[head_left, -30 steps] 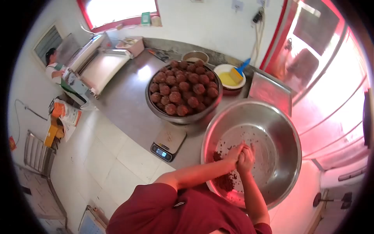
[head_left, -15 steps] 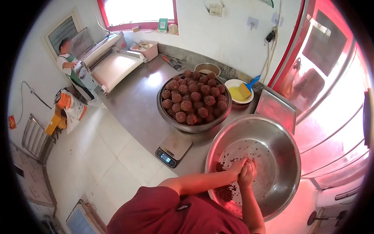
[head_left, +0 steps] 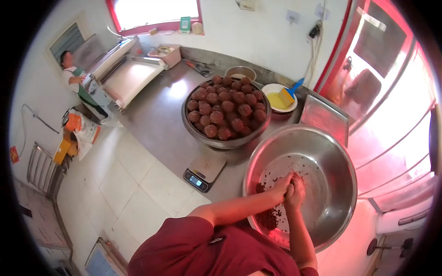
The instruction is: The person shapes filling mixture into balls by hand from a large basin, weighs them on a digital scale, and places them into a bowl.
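Note:
Over the big steel basin (head_left: 329, 184), my left hand (head_left: 282, 187) and my right hand (head_left: 295, 191) are clasped together, fingers closed. Whatever lies between the palms is hidden. Dark red crumbly filling (head_left: 267, 219) is heaped at the basin's near left side, with crumbs scattered on its floor. Left of the basin, a digital scale (head_left: 206, 169) has a lit display and only small residue on its plate. Behind the scale stands a steel bowl (head_left: 221, 142) piled with several dark red-brown balls (head_left: 227, 106).
A white bowl of yellow liquid (head_left: 276, 102) holds a blue-handled brush (head_left: 290, 93). Beside it lie a metal tray (head_left: 324, 120) and a small bowl (head_left: 241, 72). A roller machine (head_left: 133, 80) and pink tub (head_left: 169, 56) are farther left. Another person (head_left: 76, 78) stands behind the machine.
The camera view has shifted slightly. My clasped hands have turned a little against each other over the basin, staying together. The other person's arm remains at the machine.

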`<state>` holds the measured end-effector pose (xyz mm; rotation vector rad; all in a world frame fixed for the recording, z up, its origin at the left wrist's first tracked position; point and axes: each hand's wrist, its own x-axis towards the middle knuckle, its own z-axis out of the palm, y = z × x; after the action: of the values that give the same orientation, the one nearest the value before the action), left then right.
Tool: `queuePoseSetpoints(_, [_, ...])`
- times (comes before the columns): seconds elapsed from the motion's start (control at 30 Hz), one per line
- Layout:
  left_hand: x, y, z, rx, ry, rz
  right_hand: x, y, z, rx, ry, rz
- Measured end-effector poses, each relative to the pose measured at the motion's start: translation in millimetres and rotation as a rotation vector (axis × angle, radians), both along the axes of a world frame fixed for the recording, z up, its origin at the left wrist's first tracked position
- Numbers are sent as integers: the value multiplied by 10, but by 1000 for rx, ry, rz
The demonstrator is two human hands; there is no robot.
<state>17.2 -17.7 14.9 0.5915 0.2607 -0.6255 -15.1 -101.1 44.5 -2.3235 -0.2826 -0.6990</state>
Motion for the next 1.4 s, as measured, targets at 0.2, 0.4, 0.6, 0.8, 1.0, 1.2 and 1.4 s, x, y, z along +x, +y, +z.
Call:
queuePoseSetpoints(0.2, [110,37,18,-119,52,-216,45,-145,61,-49,9,-27])
queuePoseSetpoints(0.4, [4,122,12,-41,166,-70,-222,-38,27,-156,144,18])
queuePoseSetpoints(0.6, [14,386,651,-158,-79,-297,-182,-269,229,319,335,53])
queuePoseSetpoints(0.8, [185,369,422,819,-500,-654,-157,-581,140,1493,539,206])
queuePoseSetpoints(1.0, [15,301,186,1629,-1378,-660,-219,-743,-22,1629,805,219])
queuePoseSetpoints(1.2, [124,308,492,865,-1419,-481,-202,-685,42,1228,1013,-109])
queuePoseSetpoints(1.4, [208,304,396,920,-1282,-484,-239,-717,104,1251,1037,141])
